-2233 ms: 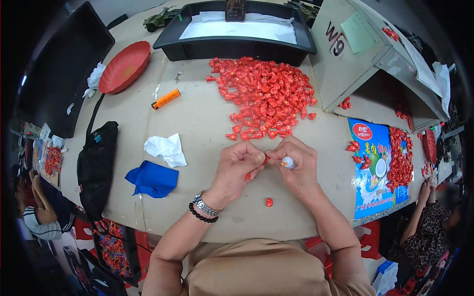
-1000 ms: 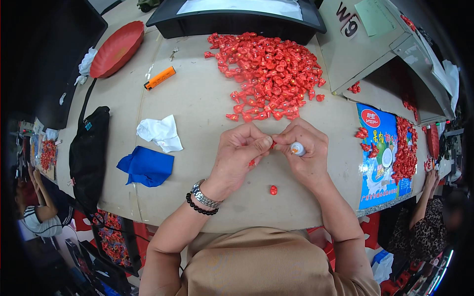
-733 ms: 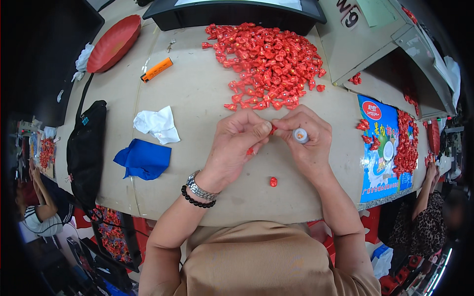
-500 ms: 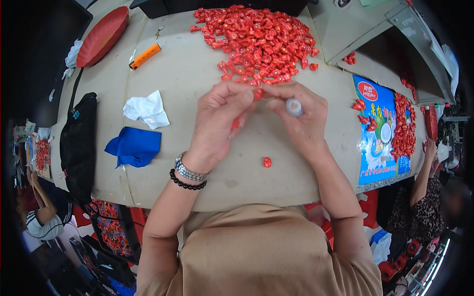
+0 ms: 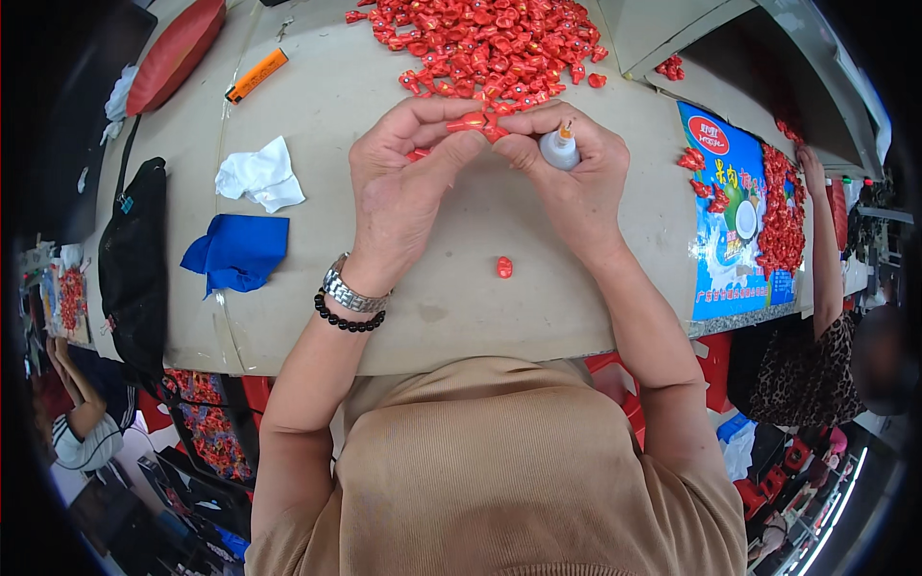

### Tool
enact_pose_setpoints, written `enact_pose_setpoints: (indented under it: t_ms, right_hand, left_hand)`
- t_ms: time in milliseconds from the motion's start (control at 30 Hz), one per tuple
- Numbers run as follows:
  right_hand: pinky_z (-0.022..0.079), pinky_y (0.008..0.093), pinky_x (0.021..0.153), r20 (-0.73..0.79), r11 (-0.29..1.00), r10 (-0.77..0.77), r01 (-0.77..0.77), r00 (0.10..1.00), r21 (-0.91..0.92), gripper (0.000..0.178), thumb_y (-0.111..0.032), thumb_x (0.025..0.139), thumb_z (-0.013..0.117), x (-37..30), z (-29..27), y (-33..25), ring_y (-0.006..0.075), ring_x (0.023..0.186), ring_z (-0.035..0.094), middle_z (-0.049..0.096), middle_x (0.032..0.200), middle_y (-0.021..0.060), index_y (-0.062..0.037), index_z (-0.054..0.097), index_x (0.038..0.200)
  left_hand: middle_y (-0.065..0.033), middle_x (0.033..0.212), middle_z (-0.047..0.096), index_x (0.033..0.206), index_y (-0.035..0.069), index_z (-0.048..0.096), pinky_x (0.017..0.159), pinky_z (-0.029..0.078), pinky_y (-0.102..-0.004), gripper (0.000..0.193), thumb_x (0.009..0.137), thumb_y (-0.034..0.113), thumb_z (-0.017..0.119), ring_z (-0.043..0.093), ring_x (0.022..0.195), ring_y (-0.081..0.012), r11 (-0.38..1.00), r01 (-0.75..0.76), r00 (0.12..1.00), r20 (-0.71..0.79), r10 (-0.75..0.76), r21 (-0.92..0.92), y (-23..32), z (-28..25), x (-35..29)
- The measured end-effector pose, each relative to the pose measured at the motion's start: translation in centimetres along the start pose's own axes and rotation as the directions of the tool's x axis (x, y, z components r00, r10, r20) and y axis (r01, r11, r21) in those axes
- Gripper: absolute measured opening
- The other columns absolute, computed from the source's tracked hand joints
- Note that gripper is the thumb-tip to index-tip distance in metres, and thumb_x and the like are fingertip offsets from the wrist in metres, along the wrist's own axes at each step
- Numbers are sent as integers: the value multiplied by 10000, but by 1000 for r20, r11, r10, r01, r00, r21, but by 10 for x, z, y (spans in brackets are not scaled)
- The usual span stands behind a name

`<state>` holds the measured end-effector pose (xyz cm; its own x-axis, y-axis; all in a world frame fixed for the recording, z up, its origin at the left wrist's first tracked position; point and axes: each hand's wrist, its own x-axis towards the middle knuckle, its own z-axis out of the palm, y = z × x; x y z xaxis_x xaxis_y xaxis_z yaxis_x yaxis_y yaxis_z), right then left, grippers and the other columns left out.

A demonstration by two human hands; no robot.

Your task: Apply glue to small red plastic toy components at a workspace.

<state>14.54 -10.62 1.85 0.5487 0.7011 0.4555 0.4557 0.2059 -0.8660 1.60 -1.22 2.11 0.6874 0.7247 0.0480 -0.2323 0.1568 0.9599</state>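
In front of the pile, my left hand point(image 5: 399, 178) pinches a small glossy red plastic piece point(image 5: 469, 122) between thumb and fingers. More red shows under its curled fingers, partly hidden. My right hand point(image 5: 591, 182) has its thumb and forefinger on a red piece point(image 5: 495, 129) that meets the left one; whether the two are joined I cannot tell. The same hand also holds a small whitish bottle point(image 5: 560, 151) with a narrow orange-brown tip, tilted up and away from the pieces. A single red piece point(image 5: 504, 267) lies on the table nearer to me.
A big heap of red pieces point(image 5: 490, 48) spreads beyond my hands. To the left lie a blue cloth point(image 5: 240, 252), white tissue point(image 5: 261, 176), an orange box point(image 5: 257, 76), a black bag point(image 5: 134, 259) and a red tray point(image 5: 175, 58). At right, a person's arm point(image 5: 824, 245) reaches toward more pieces.
The view has shifted, so the table sits higher in it. My hands have turned, showing the red pieces end to end and the bottle's tip. The person at right has stretched an arm forward.
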Motion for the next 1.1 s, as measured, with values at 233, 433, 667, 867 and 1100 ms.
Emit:
enact_pose_setpoints:
  t_ms: [233,433,667,867,1100]
  right_hand:
    - [486,249,586,15,999,-52,51,999,16,120,31,722,742,-2,-3,-1,130,661,619,665,751,68,11,664,811]
    - [483,252,590,40,995,-103,103,994,2,123,30,733,735,-3,-3,0,138,670,617,658,763,72,6,654,821]
    - [485,252,593,37,996,-90,90,995,7,123,33,727,732,2,-1,-1,144,668,620,654,757,70,5,654,818]
    - [460,202,567,35,998,26,-24,999,-63,72,46,772,697,5,-6,-14,74,650,586,640,773,41,23,663,831]
    - [435,227,547,76,934,166,-131,983,-333,66,-4,778,684,28,-51,-25,71,616,563,611,699,20,26,655,830]
  left_hand:
    - [-61,938,677,1006,-27,649,770,512,-215,184,823,-40,665,626,839,-83,983,-168,986,16,168,76,-12,-1,-1]
    - [-40,915,674,991,-11,668,761,511,-215,176,816,-34,673,624,840,-80,962,-211,977,5,213,171,-13,-3,-1]
    - [-62,925,681,992,-14,667,743,507,-213,185,809,-26,688,623,823,-78,889,-355,932,30,362,290,-12,-4,4]
    - [-73,964,685,1029,-4,669,747,506,-220,234,798,-30,697,624,825,-79,868,-319,941,19,337,380,1,2,-1]
    - [-37,943,659,1218,24,569,496,377,-165,356,884,123,644,513,647,-36,979,89,996,5,-89,-182,-5,-8,3]
